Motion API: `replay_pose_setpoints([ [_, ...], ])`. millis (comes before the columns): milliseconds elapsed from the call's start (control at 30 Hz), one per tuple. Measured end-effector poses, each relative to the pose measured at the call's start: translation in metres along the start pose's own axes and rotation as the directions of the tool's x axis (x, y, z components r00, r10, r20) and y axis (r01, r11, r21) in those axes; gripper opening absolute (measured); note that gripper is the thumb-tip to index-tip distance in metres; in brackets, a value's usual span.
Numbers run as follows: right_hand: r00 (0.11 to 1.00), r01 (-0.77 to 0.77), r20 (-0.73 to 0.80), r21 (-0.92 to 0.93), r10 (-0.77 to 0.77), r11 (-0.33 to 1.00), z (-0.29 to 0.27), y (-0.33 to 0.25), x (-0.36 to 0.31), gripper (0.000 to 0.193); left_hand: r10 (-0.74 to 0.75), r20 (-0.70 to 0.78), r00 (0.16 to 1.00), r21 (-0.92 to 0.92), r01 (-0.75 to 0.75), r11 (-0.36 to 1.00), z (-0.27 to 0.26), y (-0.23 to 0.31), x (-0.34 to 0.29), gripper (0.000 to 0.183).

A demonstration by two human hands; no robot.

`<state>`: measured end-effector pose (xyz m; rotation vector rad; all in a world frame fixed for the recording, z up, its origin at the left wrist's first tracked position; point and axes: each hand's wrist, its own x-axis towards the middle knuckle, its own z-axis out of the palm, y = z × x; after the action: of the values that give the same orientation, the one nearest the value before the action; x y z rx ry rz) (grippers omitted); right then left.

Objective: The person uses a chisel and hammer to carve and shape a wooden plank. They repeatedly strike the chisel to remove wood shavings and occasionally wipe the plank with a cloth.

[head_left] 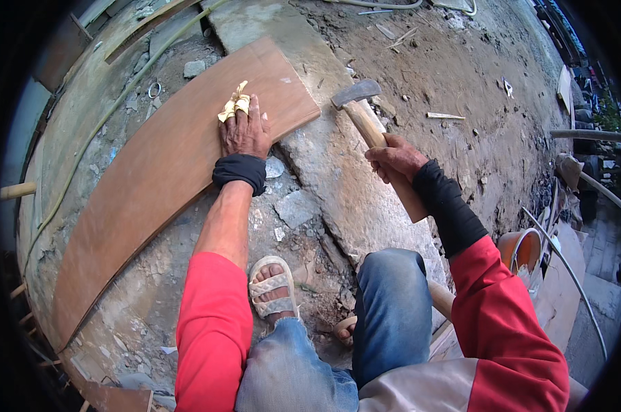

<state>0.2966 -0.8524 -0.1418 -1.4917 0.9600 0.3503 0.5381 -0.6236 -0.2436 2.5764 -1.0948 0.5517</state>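
Observation:
A long brown wooden board (139, 165), plywood-like with a curved outline, slants from the lower left to the top middle. My left hand (247, 134) lies flat on it near its far end, fingers stretched out. Pale yellow wrapping (236, 103) covers some of those fingertips, its loose end sticking up. To the right, my right hand (397, 159) is closed round the thick wooden handle of a hatchet (357, 93). Its grey metal head is raised just beyond the board's right end, apart from it. Black bands cover both wrists.
A concrete strip (324, 161) runs beneath the board's far end, with rubble and dirt about it. A hose (84, 147) curves along the left. At the right are an orange bucket (521, 248) and a cable (577, 288). My sandalled foot (272, 285) stands near the board.

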Motion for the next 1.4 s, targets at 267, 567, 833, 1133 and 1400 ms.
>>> replay_pose_setpoints([
  [267,0.985,0.043,0.157,0.156,-0.068,0.987,0.03,0.007,0.009,0.022,-0.02,0.033,0.999,0.009,0.02,1.0,0.001,-0.002,0.0,0.049],
  [567,0.98,0.189,-0.108,0.244,-0.167,0.951,0.017,-0.003,-0.002,0.021,-0.013,0.015,1.0,0.018,0.013,1.0,0.003,-0.003,-0.001,0.047],
  [833,0.932,0.272,-0.194,-0.185,-0.306,0.944,0.033,0.013,-0.017,0.031,-0.027,0.031,0.999,-0.004,0.027,1.0,0.002,-0.005,0.001,0.045],
  [1133,0.508,0.265,0.402,-0.914,-0.762,-0.306,-0.034,0.0,-0.021,0.041,-0.005,-0.054,0.999,-0.016,0.004,1.0,0.006,-0.007,-0.001,0.044],
  [1400,0.491,0.237,0.553,-0.828,-0.673,-0.508,-0.05,-0.048,0.014,0.04,-0.04,-0.027,0.999,-0.048,0.039,0.998,0.004,-0.006,0.0,0.042],
])
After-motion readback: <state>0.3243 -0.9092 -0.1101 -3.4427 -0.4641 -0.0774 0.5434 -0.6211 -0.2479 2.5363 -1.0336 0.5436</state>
